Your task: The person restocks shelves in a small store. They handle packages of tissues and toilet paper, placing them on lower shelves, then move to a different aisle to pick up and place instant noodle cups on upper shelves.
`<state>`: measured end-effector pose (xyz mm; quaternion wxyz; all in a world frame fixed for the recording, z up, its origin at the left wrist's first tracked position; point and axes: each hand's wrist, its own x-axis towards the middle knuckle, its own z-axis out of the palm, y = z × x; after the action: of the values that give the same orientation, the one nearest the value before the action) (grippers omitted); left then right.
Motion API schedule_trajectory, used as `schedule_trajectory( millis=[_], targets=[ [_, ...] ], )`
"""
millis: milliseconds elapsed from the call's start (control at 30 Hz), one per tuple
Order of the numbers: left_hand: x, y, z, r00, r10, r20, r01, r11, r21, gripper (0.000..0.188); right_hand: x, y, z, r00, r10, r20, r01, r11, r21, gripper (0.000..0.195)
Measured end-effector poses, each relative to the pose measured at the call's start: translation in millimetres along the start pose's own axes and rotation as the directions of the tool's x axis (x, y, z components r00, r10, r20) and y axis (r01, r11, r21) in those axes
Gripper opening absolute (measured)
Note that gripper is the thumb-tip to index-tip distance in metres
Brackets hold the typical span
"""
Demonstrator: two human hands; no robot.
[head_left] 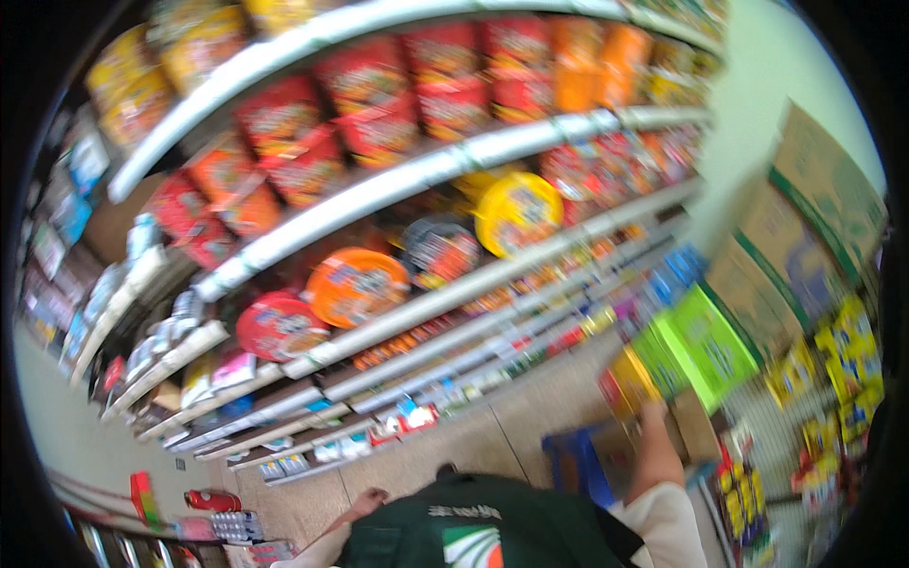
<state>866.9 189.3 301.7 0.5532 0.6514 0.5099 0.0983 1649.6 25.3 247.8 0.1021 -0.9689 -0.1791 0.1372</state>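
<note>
My right hand is at the near edge of a yellow and red package and appears to grip it, though blur hides the fingers. Just beyond the package stand bright green cartons. An open cardboard box lies beside my right forearm. My left hand hangs low over the tiled floor, apart from the shelves. No object shows clearly in it, and its fingers are too blurred to read.
A shelving unit curves across the view, holding red instant noodle tubs and round noodle bowls. Large cardboard cartons stand at right, near yellow hanging packets. A blue stool-like object stands by my right arm.
</note>
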Motion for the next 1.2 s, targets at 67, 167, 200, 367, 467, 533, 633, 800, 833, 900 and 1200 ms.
schedule_trajectory(
  millis=[67,167,200,367,467,533,633,800,833,900,1200],
  targets=[
    [5,-37,-44,0.967,-0.213,0.139,0.212,0.977,0.028,0.042,-18,-42,34,0.912,-0.280,-0.298,0.196,0.939,-0.284,0.027],
    [37,40,-70,0.992,-0.121,-0.020,0.122,0.989,0.081,0.043,-6,-44,6,0.905,0.383,-0.186,-0.426,0.831,-0.358,0.069],
    [32,14,-86,0.989,-0.088,-0.120,0.092,0.995,0.029,0.042,-20,-71,14,0.619,0.659,-0.427,-0.647,0.736,0.198,0.086],
    [37,135,-150,0.974,0.141,-0.179,-0.171,0.970,-0.170,0.033,-127,-272,-139,0.928,0.001,-0.372,0.263,0.707,0.656,0.060],
    [48,213,-177,0.956,0.288,-0.048,-0.292,0.937,-0.193,0.032,-288,-426,-284,0.637,-0.529,-0.560,0.698,0.090,0.710,0.065],
    [27,260,-192,0.912,0.397,-0.100,-0.409,0.900,-0.150,0.032,-370,-511,-336,0.400,-0.677,-0.618,0.783,-0.099,0.615,0.070],
    [-18,295,-210,0.858,0.482,-0.177,-0.495,0.868,-0.036,0.032,-439,-614,-389,-0.047,-0.763,-0.644,0.662,-0.507,0.552,0.066],
    [-72,300,-207,0.857,0.429,-0.287,-0.478,0.868,-0.131,0.031,-522,-738,-496,-0.279,-0.653,-0.705,0.756,-0.602,0.258,0.047],
    [-81,293,-205,0.883,0.338,-0.325,-0.417,0.884,-0.213,0.031,-528,-768,-511,-0.331,-0.581,-0.743,0.762,-0.629,0.152,0.038],
    [-100,264,-207,0.789,0.413,-0.455,-0.435,0.898,0.061,0.032,-548,-815,-537,-0.406,-0.437,-0.803,0.808,-0.582,-0.091,0.034],
    [-157,199,-152,0.488,0.040,-0.872,-0.437,0.876,-0.205,0.028,-604,-892,-577,0.086,-0.713,-0.696,0.971,-0.095,0.218,0.062]
  ],
)
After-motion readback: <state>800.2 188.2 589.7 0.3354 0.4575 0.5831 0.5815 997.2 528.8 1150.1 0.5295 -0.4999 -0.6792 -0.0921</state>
